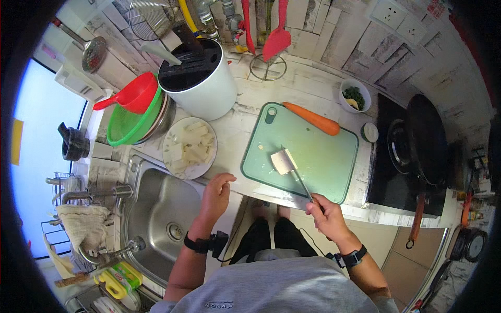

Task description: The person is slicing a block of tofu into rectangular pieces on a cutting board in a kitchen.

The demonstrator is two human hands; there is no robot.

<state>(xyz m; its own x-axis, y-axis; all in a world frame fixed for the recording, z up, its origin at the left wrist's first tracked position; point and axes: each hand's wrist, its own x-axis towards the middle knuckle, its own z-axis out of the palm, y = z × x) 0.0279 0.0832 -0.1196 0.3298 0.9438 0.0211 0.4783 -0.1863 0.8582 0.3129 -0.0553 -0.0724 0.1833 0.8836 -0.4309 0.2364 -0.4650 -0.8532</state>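
Note:
My right hand (328,220) grips the handle of a kitchen knife (300,179). Its blade stands edge-down at a white block of tofu (281,162), with a narrow strip of tofu on the blade's right side. Beneath them lies a green cutting board (321,160), a whole carrot (313,118) along its far edge. My left hand (217,197) holds nothing and hovers by the counter's front edge, left of the board, fingers slightly bent. Beyond that hand, a patterned plate (168,137) carries several pieces of cut tofu (195,144).
Left of me is a steel sink (156,211) with a faucet (101,191). Behind the plate stand a white knife holder (203,94) and stacked colanders (133,117). To the right are a bowl of chopped greens (354,96), a small round container (369,132) and a wok (426,141) on the black cooktop (399,195).

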